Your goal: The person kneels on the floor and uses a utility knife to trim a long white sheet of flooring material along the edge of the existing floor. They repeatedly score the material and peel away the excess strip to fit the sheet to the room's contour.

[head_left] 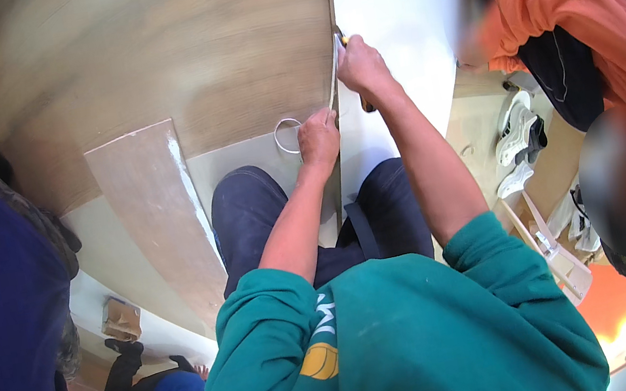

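Note:
A narrow white strip (pixel 333 87) runs along the edge of the white board (pixel 401 26), and my left hand (pixel 318 139) is closed on it. Beyond that hand its free end curls into a loop (pixel 287 136). Farther along the same edge, my right hand (pixel 364 64) is wrapped round a hand tool (pixel 368 104). A yellow bit shows by the fingers and a dark end below the palm; the grip hides the rest, so I cannot tell its kind. The wood-grain panel (pixel 168 55) lies on the left of the board.
A loose wooden plank (pixel 145 197) with a white-smeared edge lies left of my knees. A person in orange (pixel 570 7) leans in at the right, near white shoes (pixel 516 134). People in blue (pixel 8 309) are at the left. A small wooden stand (pixel 556 255) is at right.

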A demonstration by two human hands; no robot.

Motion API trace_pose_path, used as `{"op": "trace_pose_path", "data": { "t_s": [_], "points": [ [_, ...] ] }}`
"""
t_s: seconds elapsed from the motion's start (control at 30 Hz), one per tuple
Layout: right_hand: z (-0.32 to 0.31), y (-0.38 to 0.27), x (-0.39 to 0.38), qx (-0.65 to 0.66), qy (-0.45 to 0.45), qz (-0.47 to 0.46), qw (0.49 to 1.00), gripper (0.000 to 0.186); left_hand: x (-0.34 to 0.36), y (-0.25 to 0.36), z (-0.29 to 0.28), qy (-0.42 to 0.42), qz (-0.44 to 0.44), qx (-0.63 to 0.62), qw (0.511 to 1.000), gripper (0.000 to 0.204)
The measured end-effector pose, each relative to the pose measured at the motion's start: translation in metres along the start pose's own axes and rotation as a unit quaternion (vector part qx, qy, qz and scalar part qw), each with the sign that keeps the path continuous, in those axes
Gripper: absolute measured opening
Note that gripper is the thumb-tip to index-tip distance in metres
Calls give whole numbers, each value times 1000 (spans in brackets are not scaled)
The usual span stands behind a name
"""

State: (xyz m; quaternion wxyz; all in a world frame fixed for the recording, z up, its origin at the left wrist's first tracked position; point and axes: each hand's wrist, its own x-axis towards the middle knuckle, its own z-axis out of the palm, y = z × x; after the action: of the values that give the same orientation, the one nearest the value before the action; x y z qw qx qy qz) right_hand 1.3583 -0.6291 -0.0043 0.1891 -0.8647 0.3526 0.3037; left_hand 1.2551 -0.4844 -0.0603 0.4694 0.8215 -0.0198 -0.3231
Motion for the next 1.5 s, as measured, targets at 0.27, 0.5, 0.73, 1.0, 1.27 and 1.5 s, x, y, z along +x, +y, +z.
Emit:
{"op": "trace_pose_path", "data": {
  "t_s": [0.27, 0.5, 0.73, 1.0, 1.27, 1.5],
  "points": [
    [-3, 1, 2, 6, -27, 12, 1000, 34, -3, 4, 6, -14, -29, 16, 999, 21],
    [-3, 3, -12, -4, -20, 5, 1000, 33, -9, 1, 4, 6, -34, -7, 999, 25],
    [6, 6, -2, 17, -17, -2, 1000, 34, -15, -1, 2, -14, -58, 12, 998, 24],
    [7, 14, -14, 10, 2, -20, 1000, 31, -28, -9, 10, -8, -42, 10, 999, 23],
    [7, 15, -32, 19, 6, -8, 1000, 30, -30, -3, 2, -19, -73, 15, 997, 23],
    [12, 18, -12, 50, -23, 9, 998, 31, -34, -10, 8, -37, -82, 39, 995, 24]
  ]
}}
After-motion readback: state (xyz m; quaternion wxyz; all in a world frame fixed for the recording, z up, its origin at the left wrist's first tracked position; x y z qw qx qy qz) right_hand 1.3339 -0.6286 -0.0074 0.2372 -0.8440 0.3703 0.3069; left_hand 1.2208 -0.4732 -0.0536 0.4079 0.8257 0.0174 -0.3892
